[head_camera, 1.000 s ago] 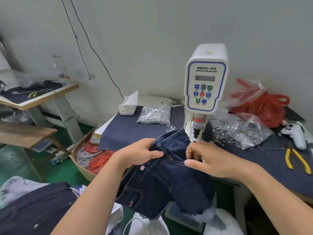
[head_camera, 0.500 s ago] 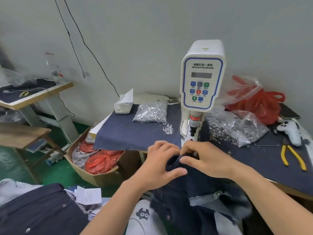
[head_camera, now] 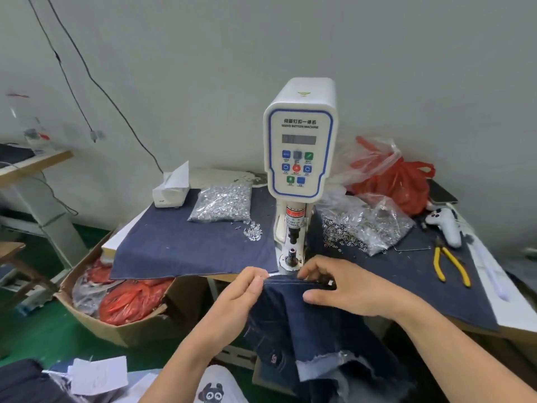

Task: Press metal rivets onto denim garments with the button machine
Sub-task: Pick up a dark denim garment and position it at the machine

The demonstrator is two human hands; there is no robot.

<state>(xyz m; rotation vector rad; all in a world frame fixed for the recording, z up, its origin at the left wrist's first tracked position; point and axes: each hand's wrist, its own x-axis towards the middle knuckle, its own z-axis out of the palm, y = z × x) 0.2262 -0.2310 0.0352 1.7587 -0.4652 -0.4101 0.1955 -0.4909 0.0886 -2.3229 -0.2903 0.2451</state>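
Observation:
A dark denim garment (head_camera: 293,318) hangs over the table's front edge, its stitched top hem stretched just in front of the white button machine (head_camera: 300,138) and its lower die (head_camera: 291,258). My left hand (head_camera: 244,298) pinches the hem's left end. My right hand (head_camera: 345,289) grips the hem's right part, thumb underneath and fingers curled on top. Both hands sit a little short of the die. A clear bag of silver rivets (head_camera: 222,203) lies left of the machine, and a small loose heap of rivets (head_camera: 253,231) lies near its base.
An open bag of metal rings (head_camera: 366,228) and red plastic bags (head_camera: 398,181) lie right of the machine. Yellow pliers (head_camera: 450,266) and a white handheld controller (head_camera: 446,225) rest at the far right. A tissue box (head_camera: 171,191) stands back left. A cardboard box (head_camera: 122,321) sits on the floor.
Both hands brought the denim up from lap height to the machine base. The bunched hem is now drawn out straight between them, the hands further apart.

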